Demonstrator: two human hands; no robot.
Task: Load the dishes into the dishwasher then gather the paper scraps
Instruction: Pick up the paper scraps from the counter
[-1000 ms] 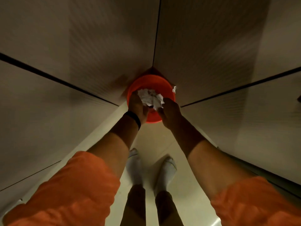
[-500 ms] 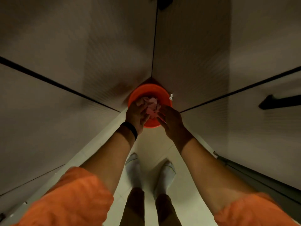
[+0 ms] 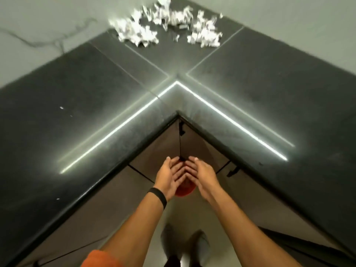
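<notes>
Both hands are held out in front of the person, below the inner corner of a dark L-shaped worktop (image 3: pixel 269 89). The left hand (image 3: pixel 169 178) and the right hand (image 3: pixel 202 175) are cupped toward each other with palms facing inward, fingers spread loosely and nearly touching at the tips; both are unclenched and carry nothing. A black band (image 3: pixel 159 196) circles the left wrist.

Directly beneath the hands, partly hidden by them, sits an orange bin (image 3: pixel 185 189) on the pale floor (image 3: pixel 183 212), tucked into the corner where two brown cabinet fronts (image 3: pixel 107 205) meet. Its contents cannot be made out from here.

The paper scraps (image 3: pixel 167 26) lie in a loose white heap at the far back corner of the worktop, right against the light wall (image 3: pixel 48 20) (the heap is blurred, so single pieces are hard to tell apart). A few tiny white flecks (image 3: pixel 61 107) sit well apart from the heap on the left arm of the worktop. Two bright strips of reflected light form a V across the glossy surface.

At the bottom edge an orange sleeve (image 3: pixel 100 259) shows on the left arm, and the person's feet (image 3: pixel 185 241) stand on the floor between the forearms.
</notes>
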